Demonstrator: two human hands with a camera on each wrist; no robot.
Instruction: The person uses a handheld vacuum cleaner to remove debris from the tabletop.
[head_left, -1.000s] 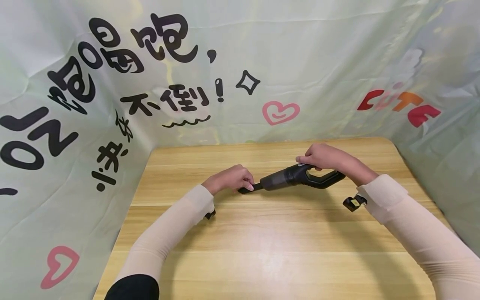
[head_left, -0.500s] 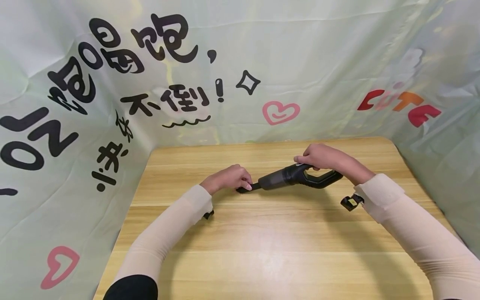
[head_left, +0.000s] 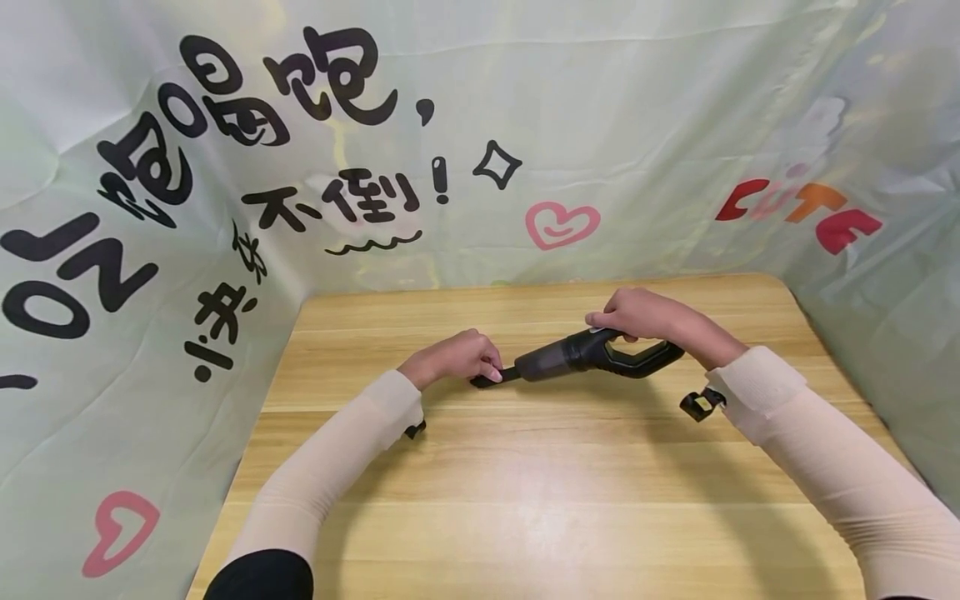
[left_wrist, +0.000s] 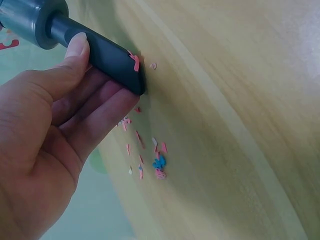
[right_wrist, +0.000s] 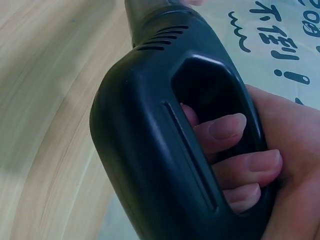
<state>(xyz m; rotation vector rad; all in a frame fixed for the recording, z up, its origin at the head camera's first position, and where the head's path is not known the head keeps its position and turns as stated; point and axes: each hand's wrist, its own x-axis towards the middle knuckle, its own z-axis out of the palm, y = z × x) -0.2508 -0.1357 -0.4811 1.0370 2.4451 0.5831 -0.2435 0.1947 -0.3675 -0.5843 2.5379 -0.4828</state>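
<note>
A black handheld vacuum cleaner [head_left: 566, 357] with a smoky dust cup is held over the table, its nozzle to the left. My right hand [head_left: 648, 315] grips its handle from above; in the right wrist view, fingers [right_wrist: 247, 170] curl through the handle opening. At the other end my left hand [head_left: 465, 354] pinches the flat nozzle [left_wrist: 102, 55] between thumb and fingers. A pink scrap [left_wrist: 134, 62] clings at the nozzle's mouth. Beside and below it on the table lie several paper scraps [left_wrist: 139, 139] in pink and white, with a blue bit [left_wrist: 159, 162] among them.
The wooden table [head_left: 525, 500] reaches to a pale printed cloth [head_left: 637, 125] hung at the back and both sides. A black wrist camera mount [head_left: 702, 405] sticks out under the right sleeve, and another [head_left: 415, 429] under the left.
Both hands and the vacuum cleaner have shifted slightly to the left. Each hand keeps its hold.
</note>
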